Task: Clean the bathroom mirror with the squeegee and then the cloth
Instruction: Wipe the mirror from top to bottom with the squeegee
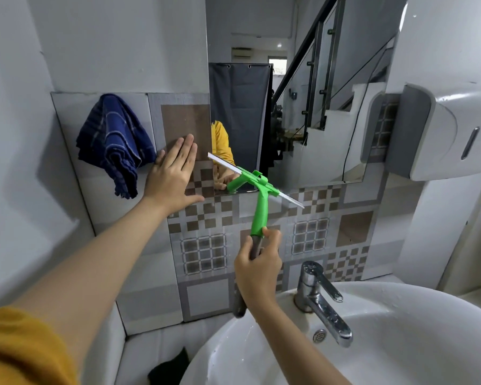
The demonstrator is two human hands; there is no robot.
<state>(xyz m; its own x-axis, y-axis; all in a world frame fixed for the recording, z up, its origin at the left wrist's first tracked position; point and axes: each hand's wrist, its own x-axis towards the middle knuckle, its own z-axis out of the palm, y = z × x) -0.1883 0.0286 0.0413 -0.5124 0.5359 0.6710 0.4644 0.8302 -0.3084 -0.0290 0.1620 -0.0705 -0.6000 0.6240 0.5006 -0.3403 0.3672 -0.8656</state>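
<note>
The mirror point(303, 87) hangs on the wall above the sink. My right hand point(257, 269) grips the grey end of a green squeegee point(258, 209). Its blade lies tilted across the mirror's lower left corner, with its right end down over the tiles. My left hand point(174, 179) is flat against the tiled wall just left of the mirror, fingers spread, holding nothing. A dark blue checked cloth point(114, 143) hangs on the wall to the left of that hand.
A white sink point(400, 343) with a chrome tap point(321, 298) sits below on the right. A white and grey dispenser point(439, 134) juts out from the right wall beside the mirror. A dark object point(170, 369) lies low, left of the sink.
</note>
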